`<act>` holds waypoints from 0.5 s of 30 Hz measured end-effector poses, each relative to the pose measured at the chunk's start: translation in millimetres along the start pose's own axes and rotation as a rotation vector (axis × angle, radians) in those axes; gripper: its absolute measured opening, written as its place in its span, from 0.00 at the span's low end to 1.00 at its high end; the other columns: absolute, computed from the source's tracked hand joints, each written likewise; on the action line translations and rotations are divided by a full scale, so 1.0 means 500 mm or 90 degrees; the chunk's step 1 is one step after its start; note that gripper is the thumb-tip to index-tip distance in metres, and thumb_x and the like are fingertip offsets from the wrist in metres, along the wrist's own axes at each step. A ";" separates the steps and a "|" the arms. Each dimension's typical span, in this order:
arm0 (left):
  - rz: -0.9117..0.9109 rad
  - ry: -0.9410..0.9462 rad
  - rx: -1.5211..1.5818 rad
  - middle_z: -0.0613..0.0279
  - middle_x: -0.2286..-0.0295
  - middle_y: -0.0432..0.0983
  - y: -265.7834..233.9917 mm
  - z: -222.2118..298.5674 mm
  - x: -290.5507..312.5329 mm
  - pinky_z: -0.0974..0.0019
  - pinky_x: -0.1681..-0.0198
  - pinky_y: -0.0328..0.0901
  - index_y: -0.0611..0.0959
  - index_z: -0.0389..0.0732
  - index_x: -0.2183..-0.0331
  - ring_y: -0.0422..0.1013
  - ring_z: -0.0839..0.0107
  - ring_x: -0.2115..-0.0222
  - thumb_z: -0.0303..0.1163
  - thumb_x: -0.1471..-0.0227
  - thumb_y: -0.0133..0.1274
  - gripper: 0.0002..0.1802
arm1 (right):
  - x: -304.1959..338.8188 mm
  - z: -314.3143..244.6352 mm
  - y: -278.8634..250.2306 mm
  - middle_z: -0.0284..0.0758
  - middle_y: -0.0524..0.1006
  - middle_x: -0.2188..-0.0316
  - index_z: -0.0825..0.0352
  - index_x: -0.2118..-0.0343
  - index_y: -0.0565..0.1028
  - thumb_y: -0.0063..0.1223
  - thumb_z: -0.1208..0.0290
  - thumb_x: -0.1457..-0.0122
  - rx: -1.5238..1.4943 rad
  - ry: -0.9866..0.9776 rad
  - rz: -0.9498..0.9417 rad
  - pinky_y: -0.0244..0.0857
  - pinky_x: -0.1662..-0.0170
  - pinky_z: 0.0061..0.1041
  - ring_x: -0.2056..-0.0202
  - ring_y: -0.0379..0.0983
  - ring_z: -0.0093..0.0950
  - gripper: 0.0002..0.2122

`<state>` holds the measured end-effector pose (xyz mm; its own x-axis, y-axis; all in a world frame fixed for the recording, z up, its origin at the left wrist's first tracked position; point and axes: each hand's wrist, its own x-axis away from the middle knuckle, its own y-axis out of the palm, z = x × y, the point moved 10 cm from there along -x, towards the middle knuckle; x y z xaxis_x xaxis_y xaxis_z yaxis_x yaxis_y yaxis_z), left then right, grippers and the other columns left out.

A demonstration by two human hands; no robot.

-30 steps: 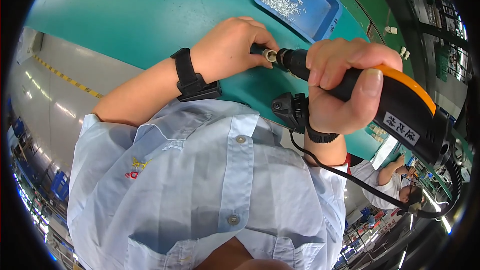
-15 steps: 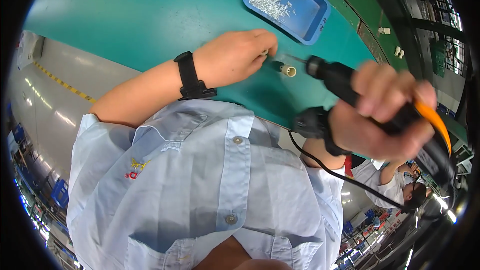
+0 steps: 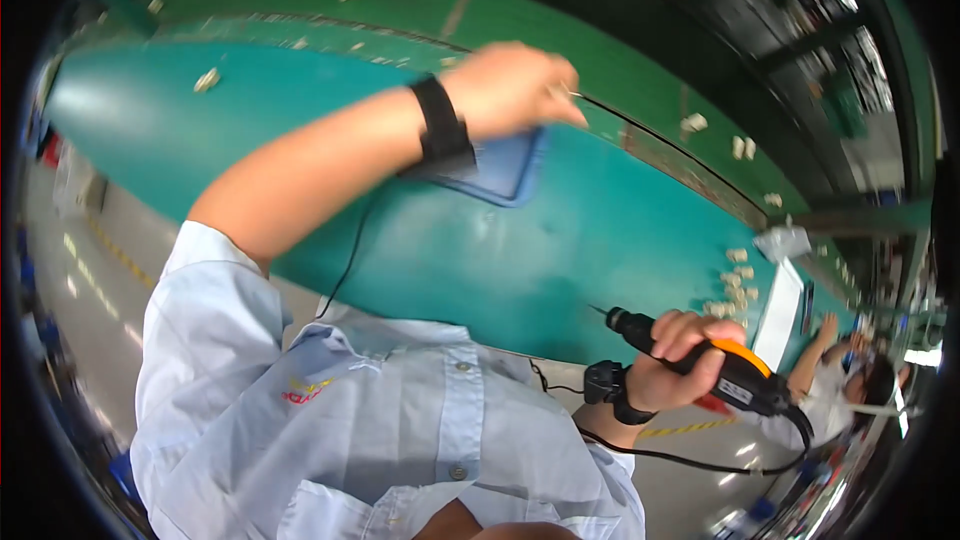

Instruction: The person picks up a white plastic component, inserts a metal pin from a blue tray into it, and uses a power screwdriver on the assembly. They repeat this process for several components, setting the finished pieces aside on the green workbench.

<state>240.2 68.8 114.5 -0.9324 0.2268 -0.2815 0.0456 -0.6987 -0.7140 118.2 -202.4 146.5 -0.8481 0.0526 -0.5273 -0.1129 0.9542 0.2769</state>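
Note:
My left hand [image 3: 520, 90] reaches over the blue tray [image 3: 528, 168] to the far edge of the green bench top. Its fingers are curled and blurred, with a hint of something pale between thumb and forefinger that I cannot make out. The hand and its black wristband cover much of the tray. Nearer me on the right, my right hand [image 3: 672, 370] wraps around a black and orange electric screwdriver [image 3: 735, 365]. The thin bit points left and slightly away, above the bench, touching nothing. A black cable loops from the screwdriver's rear end.
Several small cream fittings [image 3: 735, 290] cluster at the right of the bench, near a white sheet [image 3: 781, 310] and a clear plastic bag [image 3: 783, 243]. More sit along the green strip [image 3: 600, 80] behind the bench. Another person [image 3: 835, 380] works at far right.
My left hand has moved away from me to the bench's far edge. The cream fitting beside it has gone from the bench top. The screwdriver has drawn back nearer my body; the view has shifted.

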 end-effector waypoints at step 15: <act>-0.121 -0.239 -0.437 0.36 0.62 0.76 0.017 -0.434 -0.233 0.52 0.56 0.67 0.63 0.35 0.44 0.72 0.45 0.59 0.68 0.56 0.51 0.52 | 0.050 0.016 -0.126 0.31 0.70 0.81 0.69 0.65 0.68 0.52 0.78 0.45 0.153 0.171 0.134 0.62 0.78 0.19 0.82 0.66 0.19 0.07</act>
<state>426.7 183.7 2.4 -0.9991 -0.0291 0.0316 -0.0295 -0.0705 -0.9971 108.2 -258.9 109.3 -0.9480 0.2064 -0.2424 0.1753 0.9740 0.1437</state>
